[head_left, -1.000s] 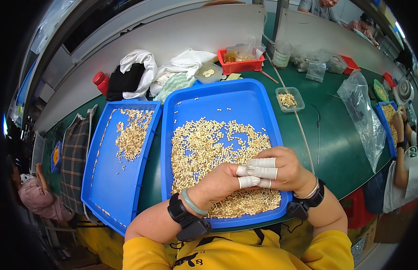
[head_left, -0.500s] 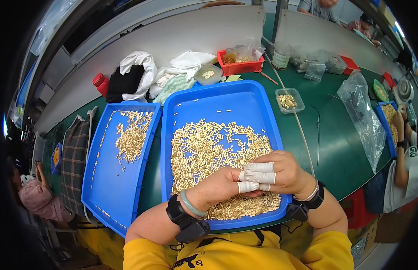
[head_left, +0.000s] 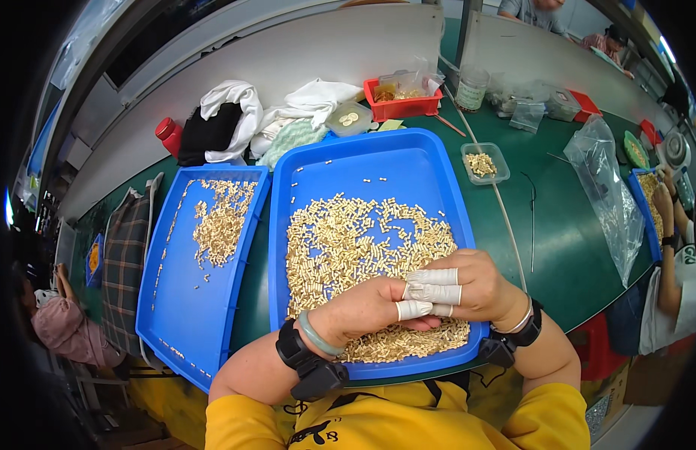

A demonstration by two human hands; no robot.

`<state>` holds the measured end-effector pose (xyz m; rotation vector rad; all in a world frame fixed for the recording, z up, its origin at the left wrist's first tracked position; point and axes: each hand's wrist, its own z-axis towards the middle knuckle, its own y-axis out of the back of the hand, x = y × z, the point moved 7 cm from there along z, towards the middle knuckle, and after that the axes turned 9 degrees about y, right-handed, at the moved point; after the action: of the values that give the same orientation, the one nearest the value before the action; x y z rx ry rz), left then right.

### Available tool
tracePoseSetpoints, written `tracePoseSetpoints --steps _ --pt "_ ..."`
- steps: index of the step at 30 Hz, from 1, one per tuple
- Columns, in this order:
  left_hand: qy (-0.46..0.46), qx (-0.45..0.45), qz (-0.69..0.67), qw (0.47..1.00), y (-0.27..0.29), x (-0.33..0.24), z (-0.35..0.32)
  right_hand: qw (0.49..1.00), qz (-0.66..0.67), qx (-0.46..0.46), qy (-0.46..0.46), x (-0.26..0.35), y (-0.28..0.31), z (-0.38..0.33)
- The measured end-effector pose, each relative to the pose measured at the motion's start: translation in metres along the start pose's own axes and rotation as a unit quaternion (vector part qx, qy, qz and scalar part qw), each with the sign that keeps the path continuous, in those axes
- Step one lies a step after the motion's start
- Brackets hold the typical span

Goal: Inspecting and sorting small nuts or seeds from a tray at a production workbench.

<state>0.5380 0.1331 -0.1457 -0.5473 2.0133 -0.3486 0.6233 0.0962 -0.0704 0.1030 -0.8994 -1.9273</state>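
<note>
Small brass-coloured metal pieces (head_left: 333, 240) lie heaped across a large blue tray (head_left: 445, 172) in front of me. Above the near right part of that heap, my left hand (head_left: 367, 307) and my right hand (head_left: 468, 289) meet with their fingertips pressed together. White finger cots (head_left: 434, 292) cover several of the fingers. Both hands are closed, and the fingers hide whatever is pinched between them. A second blue tray (head_left: 187, 300) on the left, slightly tilted, holds a smaller pile of the same pieces (head_left: 220, 232) and a thin row along its edges.
A small clear tub (head_left: 484, 163) of pieces stands right of the large tray, beside a cord (head_left: 505, 217) and a thin hooked rod (head_left: 532, 225). Behind are a red bin (head_left: 404, 109), white cloths (head_left: 318, 97) and a red bottle (head_left: 169, 136). A plastic bag (head_left: 603, 202) lies right; co-workers sit at both sides.
My view has shifted very slightly. Both hands stay together over the tray in nearly the same pose, and the trays and pieces look unchanged.
</note>
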Motion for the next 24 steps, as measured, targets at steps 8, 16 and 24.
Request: tracePoseSetpoints --steps 8,16,24 --pt "-0.015 -0.003 -0.014 1.0 -0.001 -0.009 -0.006 1.0 -0.004 -0.018 -0.016 -0.001 0.003 -0.002" --pt "-0.013 0.011 -0.031 0.999 0.003 -0.008 -0.007 1.0 -0.003 -0.017 -0.023 -0.003 0.001 -0.003" --pt "-0.007 -0.03 0.042 0.999 0.005 -0.004 -0.001 1.0 0.017 -0.003 -0.018 -0.002 -0.001 -0.001"
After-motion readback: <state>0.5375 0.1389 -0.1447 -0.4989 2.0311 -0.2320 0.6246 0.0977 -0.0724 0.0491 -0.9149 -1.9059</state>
